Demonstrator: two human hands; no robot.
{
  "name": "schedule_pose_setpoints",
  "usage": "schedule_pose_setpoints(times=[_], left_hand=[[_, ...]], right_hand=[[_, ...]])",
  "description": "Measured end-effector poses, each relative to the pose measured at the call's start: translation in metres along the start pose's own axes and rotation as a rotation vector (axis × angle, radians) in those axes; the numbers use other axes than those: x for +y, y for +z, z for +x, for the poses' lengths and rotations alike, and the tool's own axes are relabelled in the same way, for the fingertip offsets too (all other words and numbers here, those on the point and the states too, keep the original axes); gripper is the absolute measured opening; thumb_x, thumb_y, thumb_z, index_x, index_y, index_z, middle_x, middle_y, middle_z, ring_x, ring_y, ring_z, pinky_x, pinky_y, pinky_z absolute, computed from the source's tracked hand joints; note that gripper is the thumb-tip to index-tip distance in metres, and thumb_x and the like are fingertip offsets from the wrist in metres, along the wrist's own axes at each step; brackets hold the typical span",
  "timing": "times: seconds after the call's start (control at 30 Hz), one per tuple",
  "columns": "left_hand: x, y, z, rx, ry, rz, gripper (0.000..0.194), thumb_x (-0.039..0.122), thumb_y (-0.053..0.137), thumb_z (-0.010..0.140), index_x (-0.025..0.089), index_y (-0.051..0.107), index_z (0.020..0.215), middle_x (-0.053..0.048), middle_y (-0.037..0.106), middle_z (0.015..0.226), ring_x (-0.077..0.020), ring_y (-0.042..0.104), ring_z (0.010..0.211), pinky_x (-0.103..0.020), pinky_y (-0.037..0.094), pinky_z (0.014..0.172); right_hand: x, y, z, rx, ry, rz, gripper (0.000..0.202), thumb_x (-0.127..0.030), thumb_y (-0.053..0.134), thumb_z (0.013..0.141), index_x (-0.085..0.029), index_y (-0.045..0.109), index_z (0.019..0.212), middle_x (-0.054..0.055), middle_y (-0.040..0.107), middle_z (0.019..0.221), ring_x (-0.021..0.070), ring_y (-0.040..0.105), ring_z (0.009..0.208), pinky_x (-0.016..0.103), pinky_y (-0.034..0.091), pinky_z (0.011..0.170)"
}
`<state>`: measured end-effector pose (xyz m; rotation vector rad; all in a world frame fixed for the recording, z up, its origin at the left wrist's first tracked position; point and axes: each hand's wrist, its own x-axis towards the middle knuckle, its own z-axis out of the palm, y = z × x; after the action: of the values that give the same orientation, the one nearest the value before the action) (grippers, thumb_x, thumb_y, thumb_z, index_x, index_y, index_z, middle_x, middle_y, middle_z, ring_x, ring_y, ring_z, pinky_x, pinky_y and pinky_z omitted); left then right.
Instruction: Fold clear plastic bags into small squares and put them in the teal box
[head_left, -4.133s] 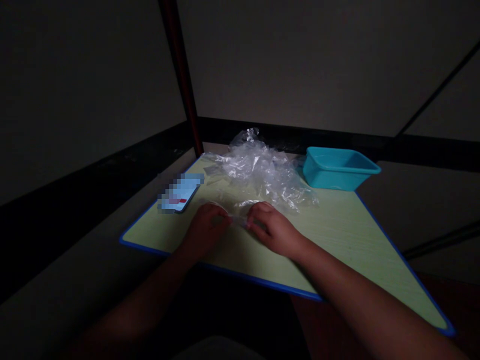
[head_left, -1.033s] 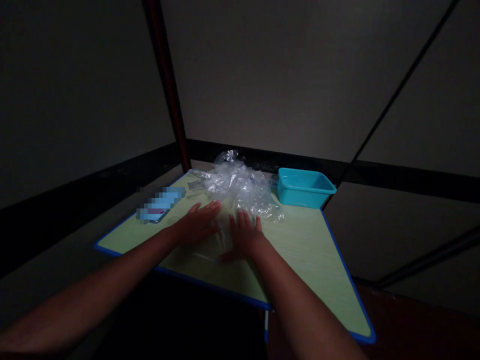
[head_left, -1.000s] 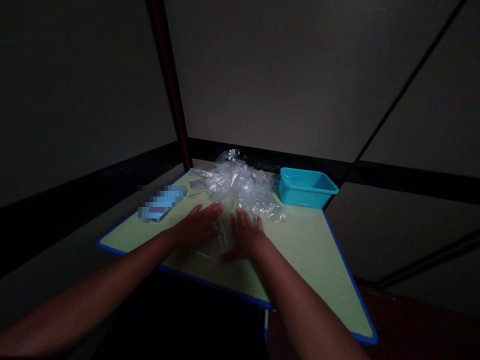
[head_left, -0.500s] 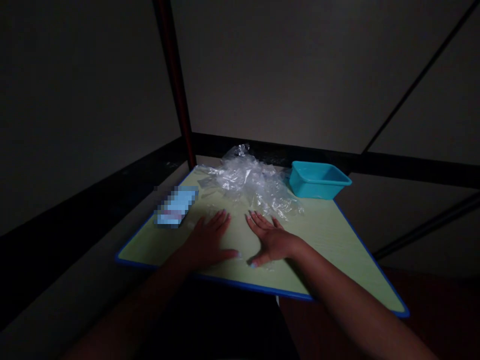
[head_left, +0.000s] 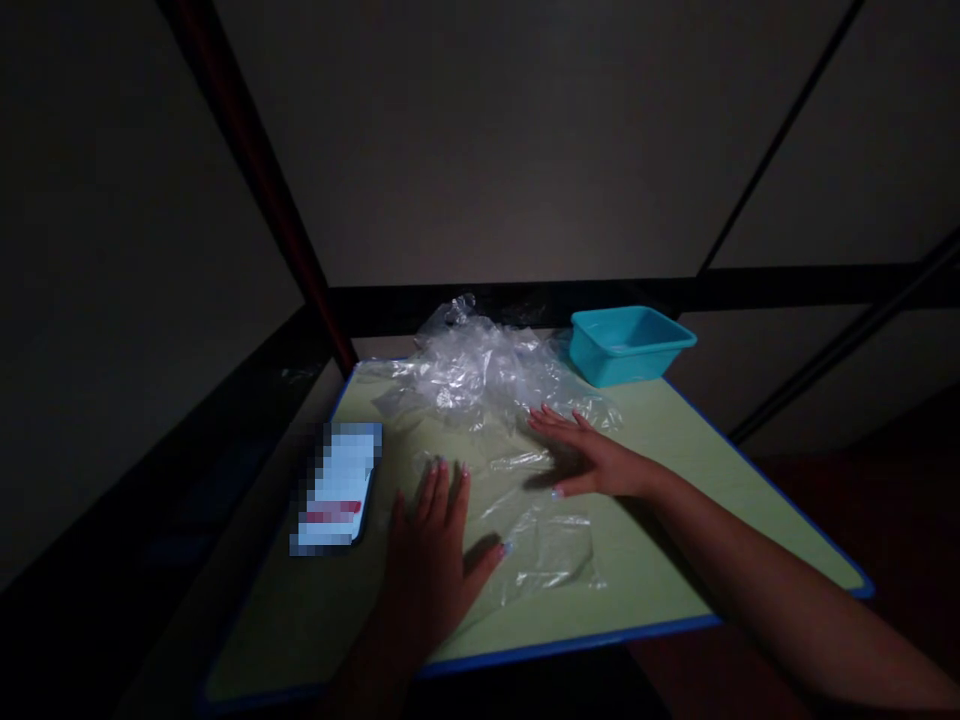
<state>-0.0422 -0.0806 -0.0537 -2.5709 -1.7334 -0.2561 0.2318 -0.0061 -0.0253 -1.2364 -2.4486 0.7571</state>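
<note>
Nearest is the left grip (head_left: 427, 555), released, its fingers fanned palm-down and its thumb pointing toward the right grip; the wrist behind it sinks into shadow and the forearm is cut off by the bottom of the view. Below the left grip, the near-left corner of the table (head_left: 667, 425) is almost lost in the dark.

Just right of the left grip's thumb, and in front of the right grip, lies a flat piece of clear plastic (head_left: 555, 550). Its creases and right-hand edge catch light, but its left part fades into the tabletop, so how far it reaches under the left grip cannot be told. Left of the left grip is a phone (head_left: 341, 495), its screen blurred into blocks.

Farther off, the right grip (head_left: 596, 460) is also released, fingers spread and thumb apart, with a shadow beneath; whether it touches the plastic is unclear. Its forearm leaves the view at the lower right.

Beyond both grips is a heap of crumpled clear plastic (head_left: 480, 370), its pieces too tangled to count. Beyond the right grip stands a turquoise tub (head_left: 637, 368), its interior mostly hidden by the near wall.
</note>
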Motion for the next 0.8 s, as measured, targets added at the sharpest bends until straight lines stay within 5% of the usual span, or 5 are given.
schedule_pose_setpoints(times=[0.17, 0.37, 0.6, 0.8], left_hand=[[0.002, 0.002, -0.003, -0.017, 0.034, 0.005, 0.075, 0.052, 0.051, 0.083, 0.018, 0.028, 0.146, -0.016, 0.027, 0.151, -0.0345, 0.025, 0.139, -0.067, 0.022, 0.103], [-0.002, 0.008, -0.004, -0.016, 0.041, -0.002, 0.08, 0.061, 0.047, 0.082, 0.015, 0.031, 0.145, -0.019, 0.023, 0.152, -0.0386, 0.023, 0.139, -0.071, 0.018, 0.102], [-0.001, 0.003, -0.002, 0.028, 0.001, 0.009, 0.078, 0.061, 0.045, 0.083, 0.014, 0.033, 0.144, -0.02, 0.026, 0.151, -0.0391, 0.024, 0.138, -0.073, 0.013, 0.102], [0.049, -0.017, 0.008, 0.045, 0.125, -0.095, 0.078, 0.062, 0.039, 0.086, 0.013, 0.03, 0.145, -0.017, 0.019, 0.153, -0.0339, 0.018, 0.142, -0.063, 0.018, 0.108]], right_hand=[[0.002, 0.002, -0.004, -0.014, -0.017, 0.007, 0.099, -0.055, 0.073, 0.067, -0.028, 0.022, 0.147, 0.011, 0.016, 0.155, 0.0328, 0.007, 0.143, 0.059, -0.01, 0.108], [-0.023, 0.001, -0.008, -0.112, 0.004, -0.033, 0.091, -0.052, 0.069, 0.074, -0.031, 0.019, 0.147, 0.005, 0.018, 0.155, 0.0266, 0.011, 0.143, 0.053, -0.007, 0.112], [-0.04, 0.016, -0.008, -0.359, -0.034, -0.137, 0.12, -0.058, 0.073, 0.064, -0.021, -0.002, 0.15, 0.014, 0.001, 0.155, 0.029, 0.004, 0.144, 0.052, -0.01, 0.11], [-0.036, 0.022, -0.011, -0.341, 0.024, -0.246, 0.122, -0.061, 0.068, 0.065, -0.013, -0.007, 0.149, 0.019, -0.004, 0.154, 0.0307, -0.001, 0.143, 0.056, -0.008, 0.11]])
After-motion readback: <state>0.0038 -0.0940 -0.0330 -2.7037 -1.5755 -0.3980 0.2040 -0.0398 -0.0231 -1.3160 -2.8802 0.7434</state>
